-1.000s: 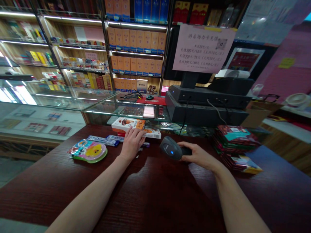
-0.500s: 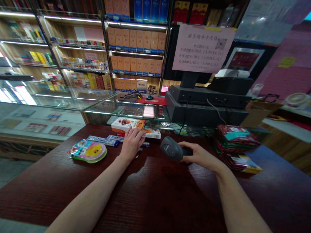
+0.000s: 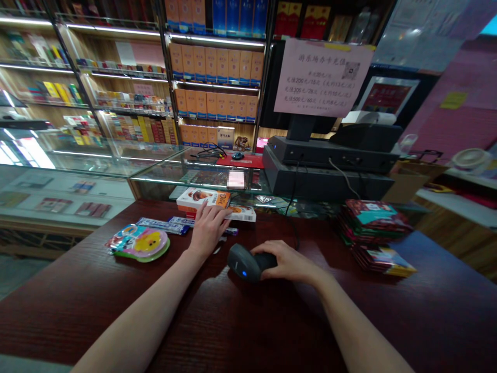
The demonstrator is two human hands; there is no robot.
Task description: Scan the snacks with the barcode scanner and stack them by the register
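My right hand (image 3: 285, 261) grips a dark barcode scanner (image 3: 244, 263) with a small blue light, held low over the dark red wooden counter (image 3: 248, 321), its head pointing left. My left hand (image 3: 209, 228) lies flat with fingers stretched out, touching an orange-and-white snack box (image 3: 202, 198) stacked on a second box (image 3: 243, 212). Two blue candy strips (image 3: 161, 225) lie just left of that hand. A round colourful packet with a yellow duck (image 3: 140, 242) sits farther left.
A black cash register base (image 3: 330, 171) with a monitor and a pink paper notice (image 3: 322, 76) stands behind the counter. A stack of flat colourful packets (image 3: 375, 230) lies at the right. Glass display cases (image 3: 116, 160) and stocked shelves fill the left and back.
My right hand has brought the scanner down and to the left, closer to my left hand and the counter. The left hand has stayed on the boxes.
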